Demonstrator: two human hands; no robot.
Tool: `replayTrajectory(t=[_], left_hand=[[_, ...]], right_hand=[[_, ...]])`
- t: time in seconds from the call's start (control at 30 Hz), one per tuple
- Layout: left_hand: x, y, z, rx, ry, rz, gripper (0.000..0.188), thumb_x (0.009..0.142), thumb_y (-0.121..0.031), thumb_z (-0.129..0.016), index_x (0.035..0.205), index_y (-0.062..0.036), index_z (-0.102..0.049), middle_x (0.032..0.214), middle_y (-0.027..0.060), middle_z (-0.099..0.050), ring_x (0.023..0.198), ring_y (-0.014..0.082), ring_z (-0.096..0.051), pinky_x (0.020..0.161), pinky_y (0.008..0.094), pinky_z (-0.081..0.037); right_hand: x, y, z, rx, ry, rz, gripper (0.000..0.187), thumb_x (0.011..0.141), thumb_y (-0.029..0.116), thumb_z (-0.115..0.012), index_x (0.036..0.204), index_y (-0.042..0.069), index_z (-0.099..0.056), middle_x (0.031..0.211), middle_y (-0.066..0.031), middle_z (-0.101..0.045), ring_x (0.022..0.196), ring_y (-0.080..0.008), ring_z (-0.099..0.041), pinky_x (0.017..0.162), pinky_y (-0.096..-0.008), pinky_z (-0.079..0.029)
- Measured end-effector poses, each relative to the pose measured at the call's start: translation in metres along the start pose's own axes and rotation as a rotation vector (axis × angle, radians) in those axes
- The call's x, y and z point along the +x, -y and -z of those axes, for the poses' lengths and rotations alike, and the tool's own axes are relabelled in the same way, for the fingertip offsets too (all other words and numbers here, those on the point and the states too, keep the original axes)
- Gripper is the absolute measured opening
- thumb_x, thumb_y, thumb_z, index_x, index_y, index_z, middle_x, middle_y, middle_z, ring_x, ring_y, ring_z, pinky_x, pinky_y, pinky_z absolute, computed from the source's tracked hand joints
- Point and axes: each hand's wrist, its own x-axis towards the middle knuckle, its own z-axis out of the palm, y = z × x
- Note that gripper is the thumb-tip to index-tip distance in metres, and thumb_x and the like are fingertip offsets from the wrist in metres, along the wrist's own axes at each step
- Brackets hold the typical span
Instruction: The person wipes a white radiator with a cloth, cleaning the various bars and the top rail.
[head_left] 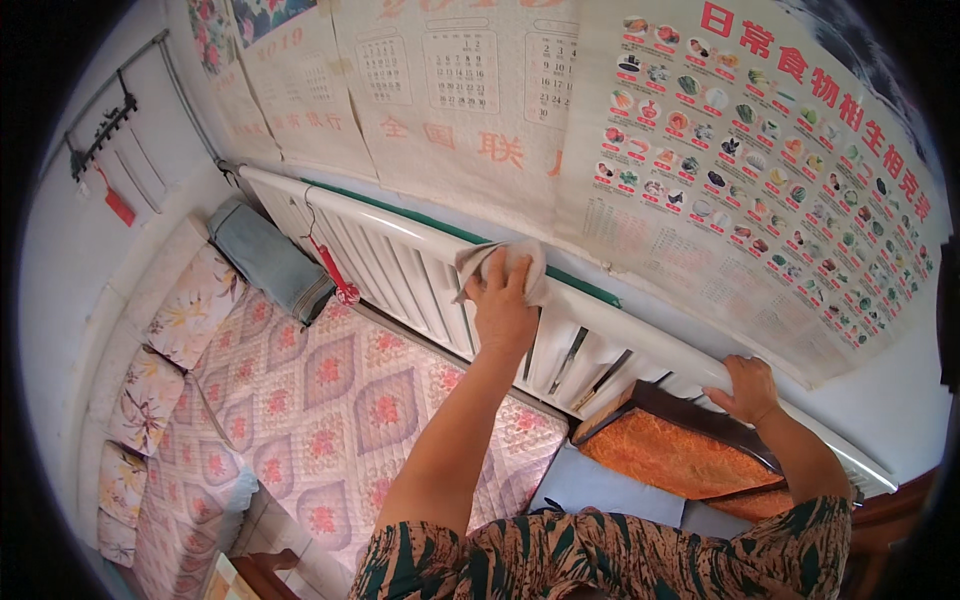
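— What's going on over by the white radiator?

— The left hand is pressing a pale cloth onto the radiator's top rail, just under the wall calendars. The fingers are closed around the cloth, bunching it against the rail, so I'd say it's the wiping stage, roughly midway along the radiator.

— And the other hand?

— The right hand rests farther along the same radiator, toward its right end, below the food chart. Its fingers are curled over the top edge, holding nothing but the rail. It looks like bracing.

— What else is near?

— An orange cushion with a dark frame leans against the radiator below that right hand. A red tassel hangs from the radiator's left part, and a folded grey blanket lies at its left end. The flowered quilt covers the bed in front of the radiator.

— What does the next move call for, by your guess?

— To carry on, the cloth would have to slide along the rail with steady pressure, and the slats beneath need the cloth pushed between them. The tassel would need lifting aside.
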Motion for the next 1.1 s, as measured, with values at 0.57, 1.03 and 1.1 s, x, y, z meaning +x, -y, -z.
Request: replayTrajectory(t=[0.57,1.03,1.1], left_hand=[[-0.170,0.009,0.053,-0.895,0.713,0.649,0.043,0.094,-0.026,-0.059,0.129,-0.0012,-0.054,0.110,0.0086,-0.064,0.100,0.0141,-0.056,0.087,0.0282,-0.045],[-0.240,0.050,0.121,-1.111,0.531,0.910,0.030,0.094,-0.029,-0.061,0.112,-0.0047,-0.063,0.098,0.0041,-0.065,0.090,0.0115,-0.060,0.078,0.0271,-0.050],[-0.254,0.058,0.137,-1.163,0.333,1.029,0.032,0.095,-0.029,-0.060,0.114,-0.0043,-0.061,0.103,0.0057,-0.065,0.093,0.0139,-0.061,0.078,0.0285,-0.050]], right_hand=[[-0.011,0.085,-0.006,0.009,-0.264,0.170,0.087,0.073,0.048,-0.073,0.136,-0.001,-0.038,0.138,-0.0225,-0.041,0.128,-0.0384,-0.038,0.102,-0.0524,-0.029],[0.028,0.264,-0.070,1.065,0.882,0.241,0.048,0.083,0.028,-0.072,0.118,-0.001,-0.058,0.105,-0.0151,-0.067,0.098,-0.0194,-0.061,0.086,-0.0324,-0.047],[0.040,0.253,-0.059,1.223,0.660,0.170,0.044,0.084,0.023,-0.072,0.117,-0.002,-0.058,0.105,-0.0148,-0.067,0.097,-0.0193,-0.062,0.085,-0.0319,-0.047]])
